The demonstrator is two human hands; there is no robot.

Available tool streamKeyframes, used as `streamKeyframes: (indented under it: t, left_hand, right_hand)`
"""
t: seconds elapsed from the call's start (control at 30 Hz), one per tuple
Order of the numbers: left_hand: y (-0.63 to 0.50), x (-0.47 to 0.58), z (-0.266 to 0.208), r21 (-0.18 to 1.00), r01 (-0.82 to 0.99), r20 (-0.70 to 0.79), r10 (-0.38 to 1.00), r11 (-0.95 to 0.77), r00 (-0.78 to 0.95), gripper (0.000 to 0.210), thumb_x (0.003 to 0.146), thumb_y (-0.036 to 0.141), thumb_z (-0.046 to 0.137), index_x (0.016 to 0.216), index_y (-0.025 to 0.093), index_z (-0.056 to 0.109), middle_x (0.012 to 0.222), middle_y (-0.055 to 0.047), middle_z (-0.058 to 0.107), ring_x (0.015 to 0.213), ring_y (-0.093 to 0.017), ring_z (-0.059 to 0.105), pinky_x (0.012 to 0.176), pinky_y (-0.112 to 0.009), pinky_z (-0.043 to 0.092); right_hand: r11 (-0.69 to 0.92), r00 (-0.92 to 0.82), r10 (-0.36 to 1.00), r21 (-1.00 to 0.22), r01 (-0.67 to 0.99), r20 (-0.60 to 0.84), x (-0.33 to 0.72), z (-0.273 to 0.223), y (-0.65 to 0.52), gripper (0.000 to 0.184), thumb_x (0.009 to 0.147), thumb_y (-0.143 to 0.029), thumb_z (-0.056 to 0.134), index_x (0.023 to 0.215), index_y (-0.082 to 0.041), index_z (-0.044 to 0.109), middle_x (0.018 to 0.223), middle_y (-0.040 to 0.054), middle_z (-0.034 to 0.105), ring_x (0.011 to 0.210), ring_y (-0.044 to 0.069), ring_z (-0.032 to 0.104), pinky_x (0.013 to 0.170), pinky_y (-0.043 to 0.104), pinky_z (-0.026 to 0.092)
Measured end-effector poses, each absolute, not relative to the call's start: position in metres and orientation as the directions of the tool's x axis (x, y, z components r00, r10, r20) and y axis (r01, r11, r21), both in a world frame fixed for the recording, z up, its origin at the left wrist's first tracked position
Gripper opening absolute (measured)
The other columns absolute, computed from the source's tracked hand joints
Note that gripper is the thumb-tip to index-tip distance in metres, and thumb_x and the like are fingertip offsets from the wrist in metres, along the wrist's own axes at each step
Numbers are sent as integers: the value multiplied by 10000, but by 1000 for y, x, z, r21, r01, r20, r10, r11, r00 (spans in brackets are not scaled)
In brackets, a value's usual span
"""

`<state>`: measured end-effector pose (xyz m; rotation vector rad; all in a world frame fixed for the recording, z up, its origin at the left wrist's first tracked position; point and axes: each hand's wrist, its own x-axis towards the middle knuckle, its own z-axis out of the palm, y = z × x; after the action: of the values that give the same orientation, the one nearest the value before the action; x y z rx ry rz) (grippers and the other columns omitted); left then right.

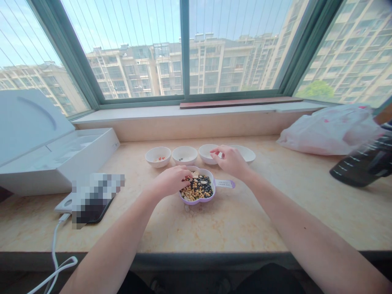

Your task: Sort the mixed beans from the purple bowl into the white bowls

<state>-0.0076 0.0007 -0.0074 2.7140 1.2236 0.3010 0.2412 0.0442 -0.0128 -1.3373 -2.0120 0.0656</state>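
Observation:
My left hand (171,179) rests over the left side of a purple, lobed bowl (200,201) full of mixed beans (197,190), yellow, black and pale. Its thumb and fingers are apart at the beans. My right hand (231,161) is over the third of the small white bowls (205,158), fingertips drawn together at its right side; whether they hold anything is too small to see. Several reddish pieces lie in the leftmost white bowl (157,164), and a few dark beans in the second bowl (184,161). The fourth bowl (248,155) is partly behind my right hand.
A purple-tipped label or handle (225,183) extends right from the bean bowl. At left stand an open white box (92,151), a phone (101,212) and a white charger with a cable (55,241). A plastic bag (330,130) and a dark bottle (355,165) are at right.

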Motion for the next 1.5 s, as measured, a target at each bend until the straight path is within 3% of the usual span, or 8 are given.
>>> streamKeyframes:
  t: [0.17, 0.67, 0.9, 1.07, 1.17, 1.3, 1.4, 1.5]
  left_hand:
    - [1, -5, -11, 163, 708, 140, 727, -687, 672, 243, 880, 121, 559, 992, 189, 764, 1012, -76, 709, 950, -229, 667, 805, -316, 499]
    - [4, 0, -15, 182, 709, 147, 731, -682, 666, 181, 884, 110, 574, 882, 183, 739, 983, -55, 742, 915, -201, 680, 827, -308, 508]
    - [5, -3, -13, 293, 681, 198, 739, -671, 644, 139, 883, 163, 594, 835, 198, 720, 923, -41, 739, 857, -194, 668, 770, -301, 492]
    - [3, -2, -11, 470, 611, 229, 756, -638, 613, 125, 878, 231, 625, 784, 198, 699, 812, -29, 702, 768, -174, 630, 703, -284, 459]
    - [-2, 1, -7, 668, 483, 256, 785, -566, 565, 136, 879, 282, 656, 793, 184, 695, 769, -18, 667, 722, -147, 588, 672, -268, 433]
    - [-8, 3, 1, 920, 166, 236, 838, -356, 492, 223, 860, 376, 702, 825, 157, 677, 736, -8, 626, 651, -103, 517, 580, -225, 373]
    - [-7, 2, 5, 975, -109, 223, 883, -196, 412, 260, 836, 383, 738, 800, 144, 642, 666, 21, 561, 584, -67, 460, 542, -197, 341]
    - [-4, -1, 9, 933, -351, 207, 920, -83, 333, 275, 809, 368, 775, 791, 142, 619, 657, 35, 536, 566, -53, 454, 550, -184, 370]
  right_hand:
    - [519, -285, 822, -443, 731, 493, 229, -12, 32, 192, 914, -280, 594, 934, -193, 764, 947, 43, 774, 708, 174, 646, 731, 324, 486]
    - [528, -338, 833, -447, 722, 439, 224, -19, 31, 202, 913, -298, 588, 924, -190, 758, 909, 53, 765, 705, 169, 644, 661, 296, 458]
    - [532, -347, 833, -453, 715, 431, 224, -19, 31, 217, 921, -311, 573, 915, -191, 753, 922, 57, 766, 717, 174, 648, 666, 300, 463]
    - [536, -351, 832, -454, 712, 430, 224, -20, 31, 216, 923, -312, 573, 923, -196, 754, 918, 56, 767, 707, 174, 650, 669, 301, 469]
    - [541, -359, 829, -452, 709, 430, 223, -20, 30, 218, 925, -308, 572, 923, -197, 759, 902, 57, 765, 706, 174, 644, 669, 301, 466]
    - [544, -363, 828, -451, 708, 428, 222, -18, 28, 218, 919, -308, 581, 919, -197, 769, 879, 58, 763, 706, 173, 635, 669, 299, 455]
    - [545, -364, 827, -455, 704, 429, 222, -18, 27, 211, 914, -299, 584, 918, -197, 769, 881, 52, 764, 695, 166, 628, 656, 292, 440]
    - [545, -367, 828, -457, 703, 423, 222, -19, 28, 208, 915, -295, 581, 912, -198, 765, 885, 47, 765, 685, 162, 625, 646, 292, 434]
